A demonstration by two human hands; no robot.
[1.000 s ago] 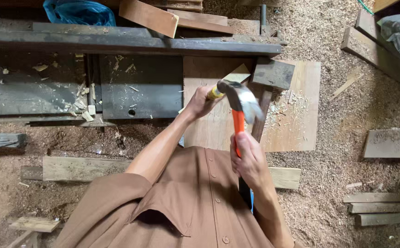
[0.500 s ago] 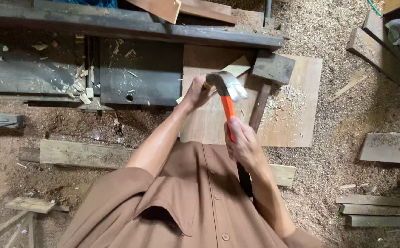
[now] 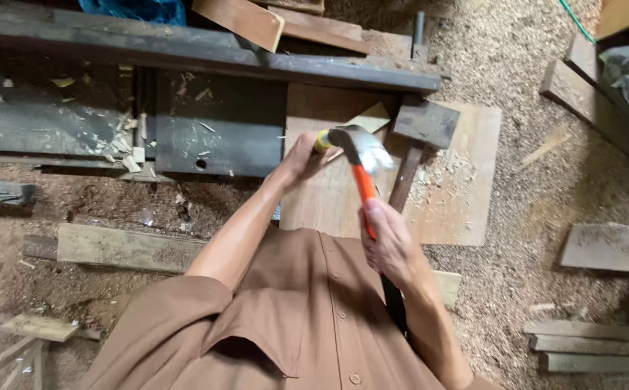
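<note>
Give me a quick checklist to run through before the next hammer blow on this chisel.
1. Right hand wrapped around the hammer's orange handle: ok.
2. Left hand gripping the yellow-handled chisel: ok.
3. Hammer head lined up over the chisel's end: ok, it sits right beside it.
4. Left hand's fingers out of the hammer's path: not ok, they lie close under the head.
5. Chisel tip seated on the wood: cannot tell, hidden by the hand.
6. Plywood sheet lying flat on the sawdust: ok.

One hammer (image 3: 361, 155), one wooden mallet (image 3: 421, 137), two hands.
</note>
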